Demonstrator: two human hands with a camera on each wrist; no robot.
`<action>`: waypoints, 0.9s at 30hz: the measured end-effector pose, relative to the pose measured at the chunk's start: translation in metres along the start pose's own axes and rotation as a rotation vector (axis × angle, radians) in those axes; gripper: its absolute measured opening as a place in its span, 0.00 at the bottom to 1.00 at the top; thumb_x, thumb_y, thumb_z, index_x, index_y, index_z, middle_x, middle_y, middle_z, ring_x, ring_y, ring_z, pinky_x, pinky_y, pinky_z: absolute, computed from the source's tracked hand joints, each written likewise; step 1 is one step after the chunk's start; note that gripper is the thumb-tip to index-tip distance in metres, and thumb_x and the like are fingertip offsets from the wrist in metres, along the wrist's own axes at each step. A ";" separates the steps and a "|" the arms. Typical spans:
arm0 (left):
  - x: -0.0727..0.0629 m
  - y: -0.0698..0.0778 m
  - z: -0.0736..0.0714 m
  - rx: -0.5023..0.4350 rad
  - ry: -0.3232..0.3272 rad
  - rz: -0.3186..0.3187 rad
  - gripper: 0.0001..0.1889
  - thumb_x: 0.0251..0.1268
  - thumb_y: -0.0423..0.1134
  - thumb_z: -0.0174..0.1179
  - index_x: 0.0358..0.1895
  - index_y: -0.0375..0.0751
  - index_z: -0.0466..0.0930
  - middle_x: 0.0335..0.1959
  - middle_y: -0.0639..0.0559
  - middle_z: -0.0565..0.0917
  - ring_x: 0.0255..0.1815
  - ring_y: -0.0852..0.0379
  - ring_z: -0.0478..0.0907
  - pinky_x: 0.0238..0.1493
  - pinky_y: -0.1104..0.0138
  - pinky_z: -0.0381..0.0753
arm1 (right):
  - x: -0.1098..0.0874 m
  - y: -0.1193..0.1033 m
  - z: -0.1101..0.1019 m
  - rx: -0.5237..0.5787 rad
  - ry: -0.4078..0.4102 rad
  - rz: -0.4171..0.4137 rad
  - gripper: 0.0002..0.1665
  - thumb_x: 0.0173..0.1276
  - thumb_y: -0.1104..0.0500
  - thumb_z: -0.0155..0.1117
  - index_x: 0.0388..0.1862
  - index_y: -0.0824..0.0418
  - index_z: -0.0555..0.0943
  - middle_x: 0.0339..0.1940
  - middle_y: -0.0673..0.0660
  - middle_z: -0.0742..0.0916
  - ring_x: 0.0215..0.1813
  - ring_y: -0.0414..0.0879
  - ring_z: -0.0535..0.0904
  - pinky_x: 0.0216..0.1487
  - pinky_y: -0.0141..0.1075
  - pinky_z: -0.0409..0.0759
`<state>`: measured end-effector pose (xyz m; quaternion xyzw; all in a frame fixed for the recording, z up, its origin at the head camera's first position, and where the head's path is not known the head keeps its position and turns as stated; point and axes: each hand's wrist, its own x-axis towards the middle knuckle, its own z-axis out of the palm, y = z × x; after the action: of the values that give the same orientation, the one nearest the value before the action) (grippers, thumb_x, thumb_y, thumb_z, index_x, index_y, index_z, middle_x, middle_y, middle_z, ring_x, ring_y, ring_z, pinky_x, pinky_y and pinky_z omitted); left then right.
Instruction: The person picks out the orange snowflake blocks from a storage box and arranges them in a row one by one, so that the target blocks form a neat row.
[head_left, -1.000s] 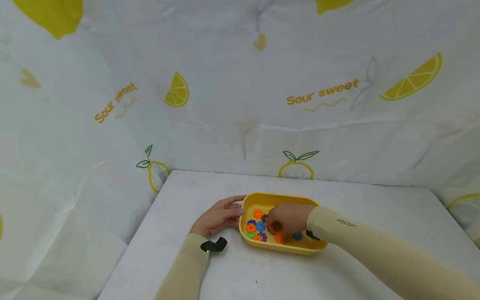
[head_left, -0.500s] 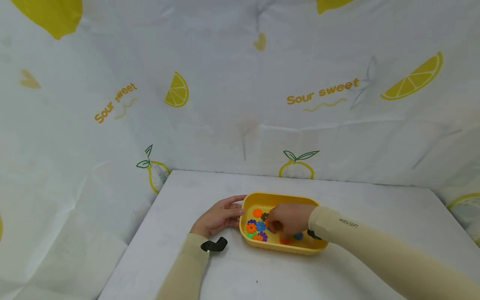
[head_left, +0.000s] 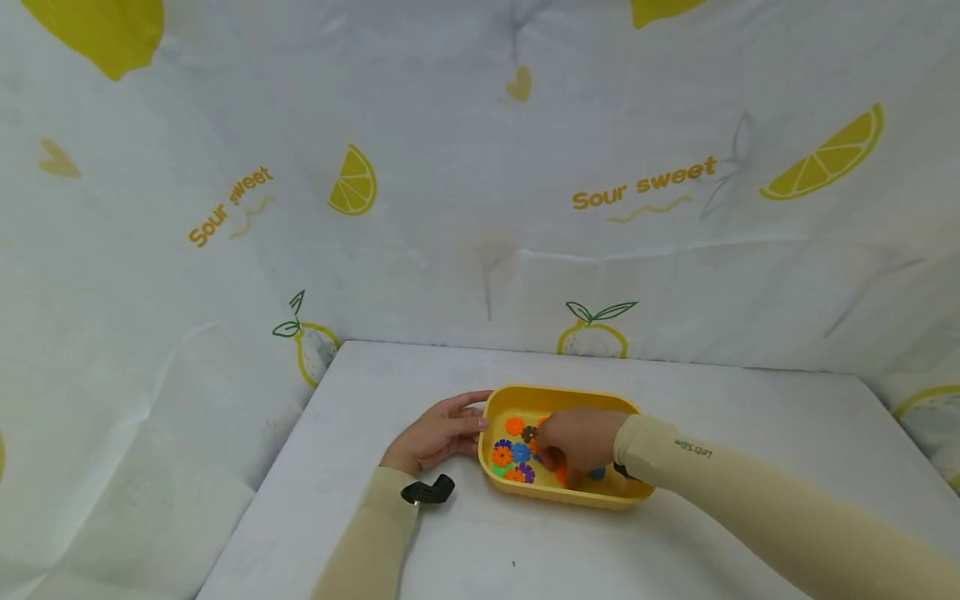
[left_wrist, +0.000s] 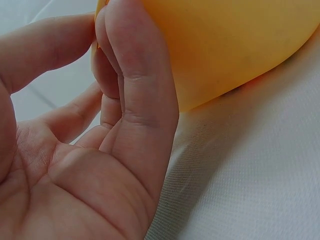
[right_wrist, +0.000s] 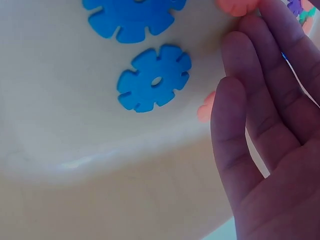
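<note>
A yellow tray (head_left: 570, 497) holds several flower-shaped notched plastic discs. My left hand (head_left: 438, 435) touches the outside of the tray's left end. In the left wrist view its fingertips lie against the tray wall (left_wrist: 230, 45). Inside the tray, my right hand (head_left: 581, 437) reaches down with an orange disc (head_left: 561, 474) at its fingertips. The right wrist view shows several of its fingers (right_wrist: 275, 95) extended, tips right by this orange disc (right_wrist: 237, 6); its thumb is hidden. Two blue discs lie left of those fingers, one (right_wrist: 172, 75) whole and one (right_wrist: 135, 17) cut off by the frame.
More discs, among them blue (head_left: 521, 452), purple (head_left: 527, 473) and green (head_left: 501, 471), lie in the tray's left part. The table (head_left: 720, 450) is white-covered, and a white cloth (head_left: 450, 208) printed with lemons hangs behind it. A black wrist strap (head_left: 427, 490) is on the left sleeve.
The orange disc under my right hand shifted toward the tray's near right, then slightly back left, as the fingers moved with it. My left hand and the tray stay in place.
</note>
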<state>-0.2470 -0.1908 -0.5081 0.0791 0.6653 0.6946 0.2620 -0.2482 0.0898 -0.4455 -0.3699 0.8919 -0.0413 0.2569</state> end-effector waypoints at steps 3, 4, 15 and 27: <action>0.000 0.001 0.001 0.004 0.001 -0.002 0.33 0.79 0.39 0.65 0.83 0.52 0.68 0.63 0.39 0.86 0.44 0.55 0.86 0.49 0.65 0.91 | 0.000 0.001 0.000 -0.009 0.011 0.023 0.18 0.57 0.52 0.89 0.30 0.43 0.82 0.29 0.40 0.82 0.36 0.38 0.76 0.44 0.33 0.78; 0.000 0.001 0.001 0.003 0.000 -0.001 0.32 0.79 0.39 0.65 0.83 0.53 0.68 0.63 0.40 0.86 0.44 0.55 0.86 0.49 0.65 0.91 | -0.001 0.002 -0.001 -0.011 0.016 0.030 0.18 0.57 0.52 0.89 0.30 0.43 0.82 0.30 0.41 0.82 0.37 0.39 0.76 0.44 0.33 0.78; 0.003 0.000 0.001 0.003 -0.005 0.011 0.32 0.79 0.39 0.65 0.82 0.53 0.69 0.59 0.42 0.86 0.43 0.55 0.86 0.48 0.66 0.91 | -0.001 0.006 -0.002 -0.049 0.036 0.046 0.17 0.56 0.54 0.87 0.28 0.45 0.82 0.28 0.41 0.81 0.34 0.38 0.74 0.40 0.34 0.74; 0.002 -0.004 -0.003 -0.009 -0.007 -0.001 0.33 0.80 0.40 0.65 0.83 0.55 0.68 0.62 0.42 0.86 0.44 0.54 0.86 0.49 0.65 0.92 | -0.004 0.014 -0.011 0.078 0.095 0.027 0.16 0.59 0.54 0.84 0.37 0.42 0.83 0.33 0.41 0.84 0.39 0.40 0.78 0.45 0.35 0.79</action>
<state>-0.2490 -0.1922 -0.5131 0.0800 0.6613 0.6972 0.2649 -0.2599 0.1009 -0.4381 -0.3452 0.9056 -0.0902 0.2293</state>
